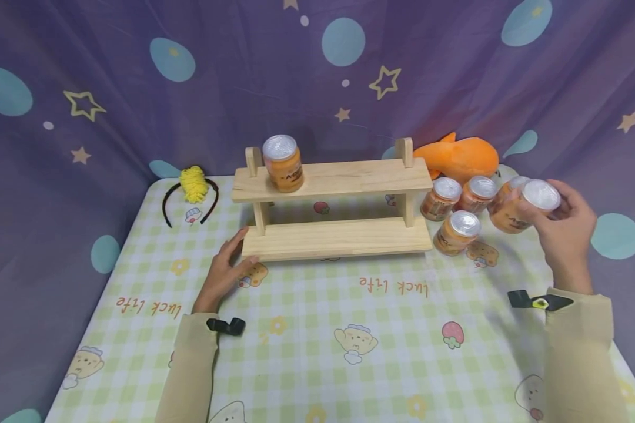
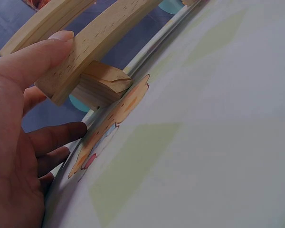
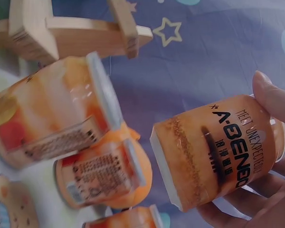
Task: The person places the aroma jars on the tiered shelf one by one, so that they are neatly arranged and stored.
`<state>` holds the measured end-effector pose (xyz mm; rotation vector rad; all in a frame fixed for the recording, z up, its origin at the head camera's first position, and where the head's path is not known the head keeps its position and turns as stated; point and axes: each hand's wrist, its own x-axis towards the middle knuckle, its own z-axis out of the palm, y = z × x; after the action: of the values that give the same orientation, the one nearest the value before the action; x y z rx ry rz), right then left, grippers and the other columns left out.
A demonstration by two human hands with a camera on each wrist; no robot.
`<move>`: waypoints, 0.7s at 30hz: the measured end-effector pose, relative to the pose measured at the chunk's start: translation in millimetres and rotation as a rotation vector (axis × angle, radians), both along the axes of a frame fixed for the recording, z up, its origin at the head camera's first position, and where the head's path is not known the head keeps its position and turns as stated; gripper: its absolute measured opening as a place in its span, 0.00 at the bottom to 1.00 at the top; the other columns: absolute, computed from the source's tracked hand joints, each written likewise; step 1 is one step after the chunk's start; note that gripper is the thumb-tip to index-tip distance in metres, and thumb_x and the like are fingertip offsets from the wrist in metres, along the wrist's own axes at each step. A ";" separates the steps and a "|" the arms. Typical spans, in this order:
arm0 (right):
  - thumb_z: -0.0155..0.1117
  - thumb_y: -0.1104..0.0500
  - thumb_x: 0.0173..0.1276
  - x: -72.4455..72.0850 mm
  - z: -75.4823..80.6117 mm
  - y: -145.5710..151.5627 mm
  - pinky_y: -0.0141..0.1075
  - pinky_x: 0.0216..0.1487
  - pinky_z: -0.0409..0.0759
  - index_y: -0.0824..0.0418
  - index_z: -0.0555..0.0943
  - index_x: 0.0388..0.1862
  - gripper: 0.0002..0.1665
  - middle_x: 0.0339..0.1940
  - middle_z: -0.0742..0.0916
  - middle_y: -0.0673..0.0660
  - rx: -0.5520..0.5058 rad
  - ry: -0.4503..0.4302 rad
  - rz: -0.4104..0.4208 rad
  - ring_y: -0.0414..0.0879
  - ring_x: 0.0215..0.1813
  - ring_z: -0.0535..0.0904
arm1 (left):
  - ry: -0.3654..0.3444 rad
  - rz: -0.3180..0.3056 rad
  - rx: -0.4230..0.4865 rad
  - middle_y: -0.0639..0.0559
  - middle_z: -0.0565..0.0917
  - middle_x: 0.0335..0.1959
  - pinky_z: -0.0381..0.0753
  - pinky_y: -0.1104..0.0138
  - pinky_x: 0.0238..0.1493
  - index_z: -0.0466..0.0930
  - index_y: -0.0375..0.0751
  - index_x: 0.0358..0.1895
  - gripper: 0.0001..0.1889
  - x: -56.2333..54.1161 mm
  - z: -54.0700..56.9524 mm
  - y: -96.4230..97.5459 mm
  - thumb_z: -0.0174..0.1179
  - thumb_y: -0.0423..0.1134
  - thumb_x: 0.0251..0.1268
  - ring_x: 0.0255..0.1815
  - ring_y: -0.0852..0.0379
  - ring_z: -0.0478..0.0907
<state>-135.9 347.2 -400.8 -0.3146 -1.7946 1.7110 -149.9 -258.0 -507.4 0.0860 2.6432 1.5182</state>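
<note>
My right hand [image 1: 566,226] holds an orange jar [image 1: 542,195] with a silver lid at the table's right side, thumb and fingers around its upper part. In the right wrist view, the jar's label reads A-BENBO. At the left end of a two-tier wooden shelf [image 1: 338,238] is my left hand [image 1: 224,267]. Its thumb lies on the lower board in the left wrist view, with the index finger behind the board's end and the other fingers low by the tablecloth. A similar jar [image 1: 284,167] stands upright on the left of the top tier.
Several more jars, among them a front one [image 1: 457,233], stand right of the shelf. An orange plush toy [image 1: 457,158] lies behind them. On the left is a dark headband with a yellow pompom [image 1: 193,184]. A patterned curtain [image 1: 317,88] hangs behind the checkered tablecloth [image 1: 307,364].
</note>
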 end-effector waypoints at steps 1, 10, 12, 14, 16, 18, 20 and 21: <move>0.78 0.75 0.45 -0.9 2.7 -1.2 0.19 0.37 0.77 0.61 0.85 0.54 0.33 0.37 0.89 0.44 -0.012 0.001 0.008 0.34 0.35 0.82 | 0.002 -0.001 -0.001 0.42 0.64 0.78 0.52 0.37 0.77 0.55 0.61 0.80 0.41 0.2 0.2 -0.2 0.66 0.50 0.67 0.80 0.39 0.56; 0.78 0.77 0.44 -8.3 18.5 -18.2 0.20 0.35 0.77 0.61 0.86 0.51 0.32 0.36 0.90 0.45 -0.040 0.049 0.053 0.35 0.33 0.82 | -0.023 0.002 0.002 0.41 0.63 0.79 0.51 0.38 0.78 0.53 0.62 0.80 0.42 0.3 2.7 2.1 0.66 0.47 0.67 0.81 0.40 0.54; 0.77 0.77 0.44 -10.6 20.6 -21.6 0.20 0.34 0.77 0.62 0.86 0.50 0.31 0.36 0.90 0.46 -0.043 0.062 0.066 0.35 0.33 0.82 | -0.030 0.001 0.000 0.40 0.62 0.79 0.50 0.38 0.78 0.53 0.61 0.80 0.41 0.7 4.8 3.4 0.65 0.45 0.68 0.81 0.39 0.54; 0.78 0.77 0.44 -13.1 23.0 -25.1 0.20 0.34 0.76 0.62 0.86 0.50 0.31 0.35 0.90 0.46 -0.032 0.065 0.075 0.35 0.32 0.81 | -0.035 0.003 -0.003 0.38 0.62 0.79 0.50 0.38 0.78 0.53 0.58 0.81 0.41 0.7 6.6 4.4 0.65 0.44 0.69 0.81 0.38 0.53; 0.78 0.77 0.44 -15.9 26.0 -29.0 0.20 0.34 0.76 0.62 0.86 0.50 0.31 0.35 0.90 0.46 -0.024 0.075 0.089 0.35 0.32 0.81 | -0.039 0.005 -0.003 0.37 0.62 0.79 0.49 0.38 0.78 0.53 0.55 0.81 0.41 0.6 7.6 4.9 0.64 0.42 0.69 0.81 0.37 0.53; 0.78 0.77 0.44 -18.8 29.4 -33.3 0.21 0.33 0.75 0.62 0.86 0.51 0.31 0.36 0.90 0.46 -0.014 0.083 0.104 0.35 0.32 0.81 | -0.040 0.006 -0.002 0.37 0.62 0.78 0.49 0.38 0.78 0.53 0.54 0.81 0.41 0.8 8.1 5.0 0.64 0.42 0.69 0.81 0.37 0.53; 0.78 0.76 0.45 -21.2 33.3 -37.8 0.21 0.34 0.75 0.62 0.86 0.51 0.31 0.37 0.90 0.46 0.018 0.078 0.114 0.35 0.33 0.81 | -0.034 0.006 -0.004 0.39 0.63 0.79 0.50 0.38 0.78 0.53 0.55 0.81 0.41 1.0 8.0 4.7 0.64 0.42 0.69 0.81 0.38 0.53; 0.78 0.75 0.45 -22.3 35.1 -40.2 0.21 0.34 0.75 0.61 0.86 0.52 0.31 0.37 0.90 0.45 0.040 0.068 0.118 0.35 0.34 0.81 | -0.030 0.005 -0.006 0.40 0.63 0.79 0.50 0.38 0.78 0.53 0.57 0.81 0.41 1.1 7.7 4.6 0.64 0.43 0.69 0.81 0.38 0.53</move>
<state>-158.2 307.0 -365.7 -0.1343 -1.8263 1.7419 -148.8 -253.4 -499.6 0.0561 2.6260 1.5008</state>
